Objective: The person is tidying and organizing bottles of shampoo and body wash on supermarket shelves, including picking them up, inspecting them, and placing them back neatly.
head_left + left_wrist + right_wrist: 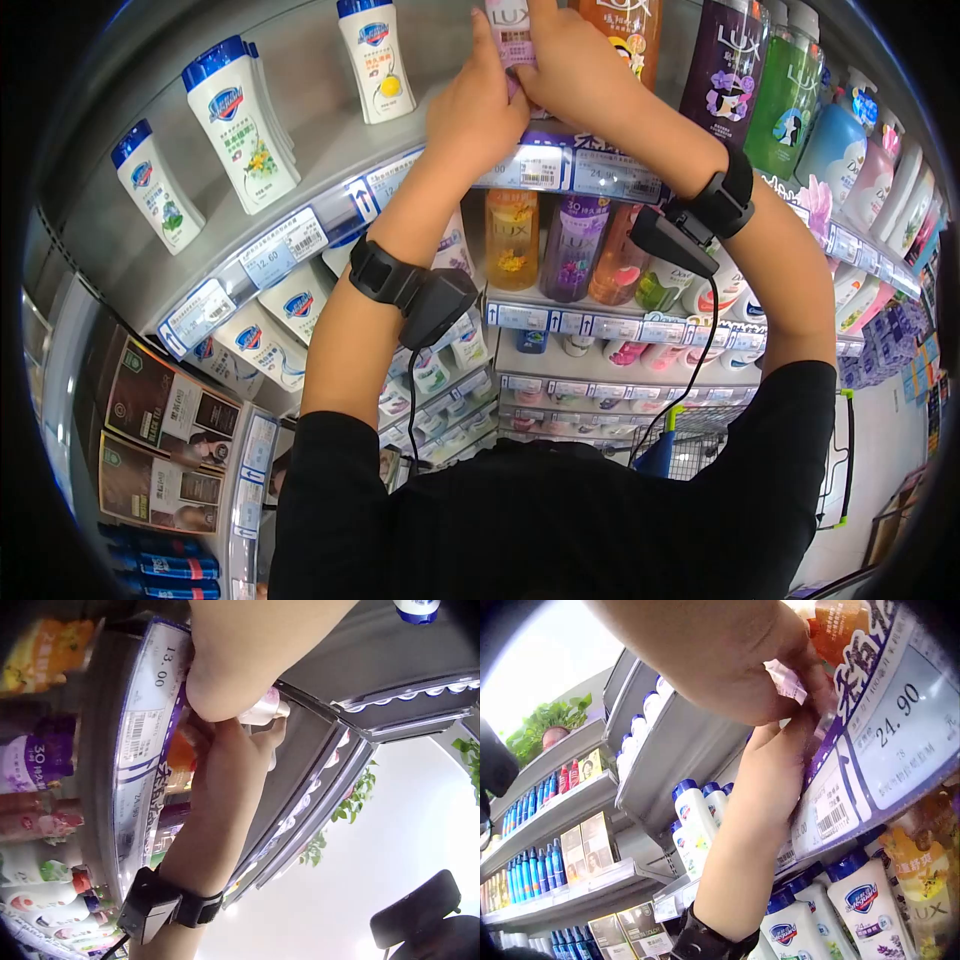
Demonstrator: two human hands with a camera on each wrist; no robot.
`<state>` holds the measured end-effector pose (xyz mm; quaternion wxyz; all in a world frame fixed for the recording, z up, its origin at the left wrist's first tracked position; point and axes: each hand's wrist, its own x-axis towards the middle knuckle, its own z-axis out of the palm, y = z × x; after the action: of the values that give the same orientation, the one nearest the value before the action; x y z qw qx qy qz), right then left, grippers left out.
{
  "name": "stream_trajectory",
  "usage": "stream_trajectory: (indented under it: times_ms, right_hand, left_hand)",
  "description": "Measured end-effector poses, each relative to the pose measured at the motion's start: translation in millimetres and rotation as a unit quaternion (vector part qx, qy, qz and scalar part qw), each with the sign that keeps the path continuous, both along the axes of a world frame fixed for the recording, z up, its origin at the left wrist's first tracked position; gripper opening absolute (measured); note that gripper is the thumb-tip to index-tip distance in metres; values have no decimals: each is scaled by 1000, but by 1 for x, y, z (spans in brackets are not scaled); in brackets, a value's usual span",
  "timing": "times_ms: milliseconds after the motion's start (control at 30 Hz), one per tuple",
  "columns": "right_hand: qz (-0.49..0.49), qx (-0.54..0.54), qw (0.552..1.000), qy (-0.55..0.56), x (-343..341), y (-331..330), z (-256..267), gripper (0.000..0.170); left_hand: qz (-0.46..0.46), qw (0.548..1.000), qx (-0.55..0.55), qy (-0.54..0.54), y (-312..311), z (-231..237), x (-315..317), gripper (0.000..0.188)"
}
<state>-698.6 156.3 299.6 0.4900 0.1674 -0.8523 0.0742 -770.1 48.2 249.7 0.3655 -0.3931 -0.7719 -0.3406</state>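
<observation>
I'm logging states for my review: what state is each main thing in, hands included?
Left hand: gripping the pink LUX bottle
Right hand: gripping the same bottle
Pink LUX bottle: held, partly covered by fingers
Lemon-label Safeguard bottle: upright, capped
Large purple LUX bottle: standing, top out of frame
Left wrist strap: fastened
Right wrist strap: fastened

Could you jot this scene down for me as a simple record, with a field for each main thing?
Place: store shelf with bottles
Left hand: holds the pale pink Lux bottle
Right hand: holds the same bottle
Left of the hands: white bottles with blue caps, one among them
Right of the bottle: an orange bottle, a dark purple bottle and a green bottle
Price tag in right wrist view: 24.90
Worn: a strapped device on each wrist
Bottle's base: hidden by hands
</observation>
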Motion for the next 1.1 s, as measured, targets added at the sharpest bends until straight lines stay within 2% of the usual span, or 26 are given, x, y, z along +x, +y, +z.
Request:
stream_trajectory:
  times_ms: [33,67,133,167,233,333,433,467,567,767,900,1000,1100]
  right_hand:
    - [-11,6,1000,-2,1,0,-1,76]
    - [-61,27,998,-18,-3,1,-3,75]
    - [-58,48,997,-19,-2,4,-7,62]
    - [-57,62,996,-17,-2,5,-7,57]
    - [-37,78,996,29,-10,8,-19,59]
    - [-25,77,996,33,-9,10,-25,55]
    - [-23,57,998,11,-3,11,-28,53]
    - [-21,52,998,12,0,9,-31,53]
    - [-23,47,999,4,2,3,-39,54]
    - [-44,57,997,6,2,2,-45,56]
    - [-40,46,997,36,-2,1,-49,54]
    - [-48,-11,999,-13,5,-4,-46,51]
    - [-35,-16,999,0,3,-2,-46,53]
  left_hand:
    - [11,999,0,30,0,-2,1,84]
    - [16,1000,-6,0,0,-3,4,75]
    - [25,998,-13,-54,-2,8,17,60]
    - [20,999,-13,-45,-2,7,14,67]
    - [9,1000,-14,-26,-2,1,6,82]
    - [-27,997,-11,-68,-4,5,3,72]
    - [-222,958,35,-176,-11,15,-16,59]
    - [-217,954,57,-198,-12,15,-17,46]
    - [-181,968,47,-165,-10,13,-27,40]
    - [-167,974,65,-139,-8,13,-17,33]
    - [-131,978,58,-153,-7,15,-12,41]
    - [-103,981,50,-157,-5,10,-13,50]
    - [-83,985,38,-147,-5,11,-10,55]
